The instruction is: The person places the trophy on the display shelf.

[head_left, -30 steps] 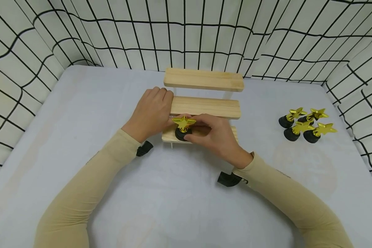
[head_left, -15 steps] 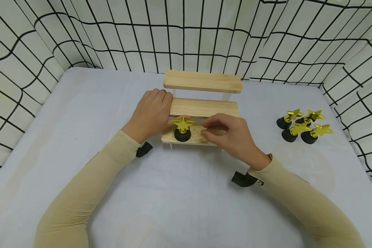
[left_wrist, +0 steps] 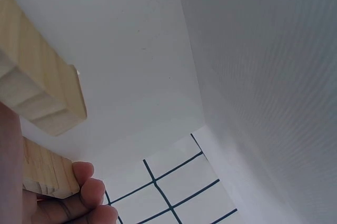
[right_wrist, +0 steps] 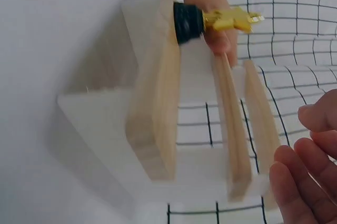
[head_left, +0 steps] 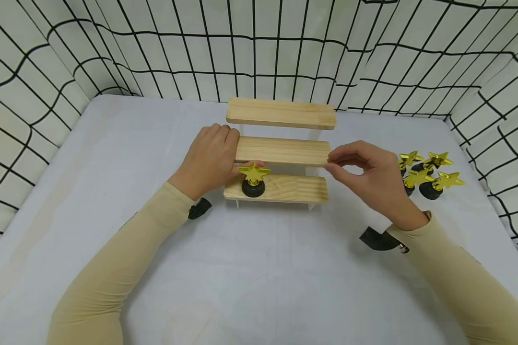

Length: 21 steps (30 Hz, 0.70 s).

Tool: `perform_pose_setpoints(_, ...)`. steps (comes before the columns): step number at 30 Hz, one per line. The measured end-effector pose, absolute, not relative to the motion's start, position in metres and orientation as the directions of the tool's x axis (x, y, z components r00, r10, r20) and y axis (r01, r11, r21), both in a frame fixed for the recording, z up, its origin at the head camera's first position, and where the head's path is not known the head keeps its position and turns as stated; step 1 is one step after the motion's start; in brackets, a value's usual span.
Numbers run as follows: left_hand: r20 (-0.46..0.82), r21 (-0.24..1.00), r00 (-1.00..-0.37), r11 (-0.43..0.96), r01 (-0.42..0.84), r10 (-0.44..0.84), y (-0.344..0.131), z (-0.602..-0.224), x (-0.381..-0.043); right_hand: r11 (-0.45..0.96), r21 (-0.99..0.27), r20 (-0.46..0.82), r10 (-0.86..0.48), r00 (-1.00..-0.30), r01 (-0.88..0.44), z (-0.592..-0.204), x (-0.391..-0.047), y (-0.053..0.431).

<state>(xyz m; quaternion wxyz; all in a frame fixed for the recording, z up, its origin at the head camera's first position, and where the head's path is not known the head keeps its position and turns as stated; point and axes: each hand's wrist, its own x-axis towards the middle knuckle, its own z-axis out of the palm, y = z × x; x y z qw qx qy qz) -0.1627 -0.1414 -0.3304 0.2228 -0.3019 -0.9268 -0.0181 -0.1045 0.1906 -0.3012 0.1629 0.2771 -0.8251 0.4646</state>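
A three-tier display shelf with pale wooden planks stands in the middle in the head view. My left hand [head_left: 209,160] grips the left end of its middle plank [head_left: 285,151]; in the left wrist view the fingertips [left_wrist: 92,191] curl round a plank end. On the left part of the bottom plank [head_left: 295,188] a gold star trophy [head_left: 253,181] with a round black base stands upright. My right hand [head_left: 373,179] is off the shelf's right side, thumb and fingers apart and holding nothing. The right wrist view shows its relaxed fingers [right_wrist: 300,182] beside the planks.
Several more star trophies [head_left: 449,180] stand grouped on the right, partly hidden behind my right hand. The top plank [head_left: 280,113] is at the back of the shelf. Black wire grid panels [head_left: 265,75] border the white-covered table [head_left: 259,278] at the back and sides.
My right hand has let go of the trophy on the bottom plank and moved right, towards the grouped trophies. The left hand has kept its grip on the shelf.
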Motion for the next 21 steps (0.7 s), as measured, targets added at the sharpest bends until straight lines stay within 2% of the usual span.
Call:
perform_pose_setpoints(8, 0.426, -0.099, -0.714, 0.813, 0.573, 0.555, -0.141, -0.331, -0.163, 0.451, -0.670, 0.571, -0.195, -0.797, -0.590, -0.284, -0.104, 0.228)
perform_pose_setpoints(14, 0.420, -0.083, -0.719, 0.812, 0.577, 0.554, -0.141, -0.330, -0.163, 0.365, -0.721, 0.616, -0.054, -0.786, -0.590, -0.277, -0.107, 0.259)
perform_pose_setpoints(21, 0.448, -0.077, -0.698, 0.802, 0.592, 0.559, -0.140, -0.329, -0.163, 0.565, -0.690, 0.609, 0.114, -0.785, -0.453, -0.270, -0.109, 0.296)
